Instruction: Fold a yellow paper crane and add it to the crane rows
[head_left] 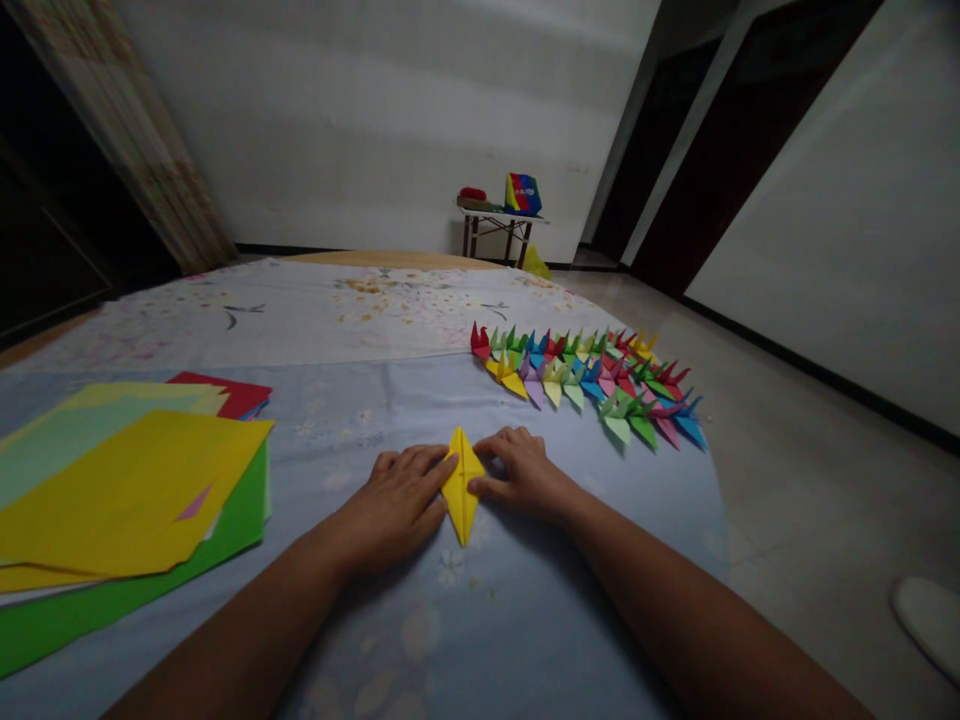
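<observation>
Far left, a stack of origami paper (127, 490) on the blue cloth (322, 440). Here's my left hand (394, 505), unclenched, fingertips against the yellow folded paper (462, 485), lying between hands; my right hand (525, 475) is likewise open, touching it. Further right, rows of paper cranes (585, 380).

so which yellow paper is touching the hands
The folded yellow paper, a pointed diamond between the left hand and right hand; the other yellow sheets lie flat, off to the left.

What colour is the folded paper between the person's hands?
The folded origami paper is bright yellow, seen best in the head view.
</observation>
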